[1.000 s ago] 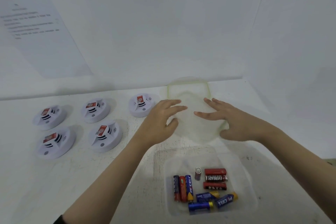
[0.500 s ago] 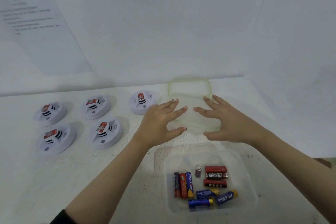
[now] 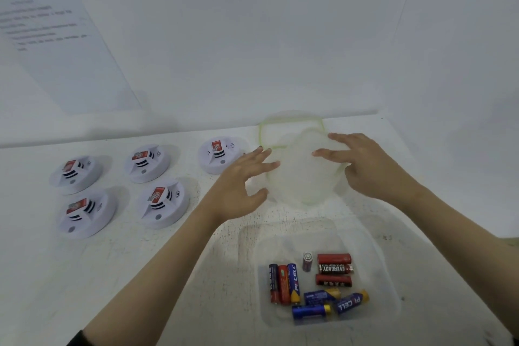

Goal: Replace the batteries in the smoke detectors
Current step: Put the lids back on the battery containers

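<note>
Five white round smoke detectors lie on the table at the left, each with a red-labelled part on top; the nearest to my hands (image 3: 218, 153) is at the back, and another (image 3: 163, 203) lies closer to me. A clear container (image 3: 389, 270) near the front holds several loose batteries (image 3: 309, 284) in red and blue. Its translucent green-rimmed lid (image 3: 302, 185) lies flat behind it. My left hand (image 3: 241, 185) hovers at the lid's left edge with its fingers spread. My right hand (image 3: 365, 168) reaches over the lid's right side, fingers straight. Neither hand holds anything.
The white table (image 3: 196, 275) meets a white wall at the back and another on the right. A printed sheet (image 3: 56, 45) hangs on the back wall at the left. The table's right edge (image 3: 502, 239) lies close to my right forearm.
The lid now lies a little farther back from the battery container. My left hand has shifted slightly left, toward the lid's edge. The detectors and batteries have not moved.
</note>
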Demonstrator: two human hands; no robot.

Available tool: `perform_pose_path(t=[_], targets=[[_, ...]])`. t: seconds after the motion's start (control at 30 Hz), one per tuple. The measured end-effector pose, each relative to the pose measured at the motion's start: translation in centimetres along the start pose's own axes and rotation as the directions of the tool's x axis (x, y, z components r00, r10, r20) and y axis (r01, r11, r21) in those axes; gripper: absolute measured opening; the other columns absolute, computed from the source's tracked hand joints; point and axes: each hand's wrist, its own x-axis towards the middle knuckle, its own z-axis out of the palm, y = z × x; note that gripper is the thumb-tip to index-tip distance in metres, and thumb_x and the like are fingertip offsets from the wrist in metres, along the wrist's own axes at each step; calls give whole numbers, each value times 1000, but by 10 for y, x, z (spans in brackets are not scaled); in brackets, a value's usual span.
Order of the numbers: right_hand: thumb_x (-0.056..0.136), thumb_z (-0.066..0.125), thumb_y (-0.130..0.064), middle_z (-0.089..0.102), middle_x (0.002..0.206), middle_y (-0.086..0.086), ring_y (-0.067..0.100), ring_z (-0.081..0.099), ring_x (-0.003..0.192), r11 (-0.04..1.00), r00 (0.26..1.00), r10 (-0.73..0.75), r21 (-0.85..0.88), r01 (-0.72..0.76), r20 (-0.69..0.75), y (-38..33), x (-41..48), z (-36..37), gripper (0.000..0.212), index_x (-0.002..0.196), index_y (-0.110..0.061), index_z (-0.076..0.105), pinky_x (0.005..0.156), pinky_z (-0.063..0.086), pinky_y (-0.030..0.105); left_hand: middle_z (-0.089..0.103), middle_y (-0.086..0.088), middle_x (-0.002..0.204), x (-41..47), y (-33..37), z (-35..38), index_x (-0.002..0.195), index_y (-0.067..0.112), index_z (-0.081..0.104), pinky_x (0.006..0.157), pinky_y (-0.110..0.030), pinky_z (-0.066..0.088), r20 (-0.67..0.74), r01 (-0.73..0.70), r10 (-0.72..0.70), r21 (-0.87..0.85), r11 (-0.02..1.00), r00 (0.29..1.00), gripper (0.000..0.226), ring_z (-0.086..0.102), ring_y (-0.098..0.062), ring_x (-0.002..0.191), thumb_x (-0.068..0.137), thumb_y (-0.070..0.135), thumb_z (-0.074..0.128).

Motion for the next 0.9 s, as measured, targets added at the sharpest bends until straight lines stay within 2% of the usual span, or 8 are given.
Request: perform_pose_path(t=[0.1, 0.17, 0.27, 0.33, 0.43, 0.7, 0.8, 0.9], targets=[[75, 41, -31, 17, 156, 5, 23, 9, 145, 994, 990, 19, 103, -33, 138, -14, -6, -1, 66, 141, -37, 35, 114, 4, 33, 38, 14, 141, -1, 2, 2, 123, 23, 63, 112, -10, 13, -20, -25, 25, -2, 1000, 999, 54, 25, -1, 140, 72, 15, 80], [80, 44, -51, -5, 158, 3, 21, -12, 145, 990, 963, 40, 120, -75, 266, -24, -11, 0, 75, 148, -34, 15, 115, -7, 40, 39, 14, 141, -1, 5, 1, 123, 20, 63, 109, -3, 13, -17, -39, 39, -1, 999, 999, 57, 25, 1, 139, 67, 19, 77], [70, 53, -75, -22, 155, 3, 25, -25, 141, 996, 940, 92, -10, -94, 329, -36, -13, 4, 110, 150, -27, -4, 114, -13, 46, 39, 17, 142, -4, 9, 1, 128, 18, 58, 112, -8, 17, 33, -36, 36, -17, 999, 999, 67, 26, 4, 139, 64, 37, 69], [65, 54, -78, -22, 155, 8, 29, -25, 141, 994, 945, 107, -65, -91, 308, -40, -12, 9, 118, 150, -23, -7, 114, -12, 46, 41, 18, 140, -6, 10, 3, 129, 17, 57, 113, -14, 24, 25, -26, 26, -24, 999, 999, 72, 31, 4, 136, 64, 43, 71], [70, 56, -72, -17, 156, 10, 29, -21, 142, 993, 958, 100, -83, -80, 269, -43, -13, 13, 112, 150, -21, -5, 116, -9, 43, 47, 15, 134, -8, 9, 10, 123, 13, 63, 110, -20, 33, -82, -62, 63, 13, 998, 995, 66, 42, 0, 130, 66, 42, 76], [73, 60, -54, -8, 158, 11, 30, -14, 144, 995, 976, 51, -100, -30, 211, -44, -8, 18, 104, 150, -15, 1, 117, -5, 43, 67, -11, 121, -7, 9, 19, 107, 4, 70, 94, -29, 48, -151, -117, 148, 197, 973, 977, 55, 63, -21, 113, 72, 46, 67], [68, 53, -69, -2, 158, 6, 24, -9, 145, 996, 977, -7, -82, 25, 211, -36, -10, 14, 107, 150, -19, 6, 116, -8, 40, 64, -8, 126, -5, 11, 15, 110, 6, 70, 99, -33, 46, -133, -72, 90, 134, 988, 987, 51, 59, -16, 118, 69, 34, 78], [63, 36, -83, 17, 156, -4, 14, 6, 145, 995, 991, -2, 102, -11, 133, -23, -9, 2, 92, 141, -34, 35, 116, -10, 41, 57, 1, 135, -2, 16, 2, 119, 11, 66, 109, -25, 35, -47, 28, -27, 17, 999, 999, 52, 45, 0, 124, 71, 19, 83]])
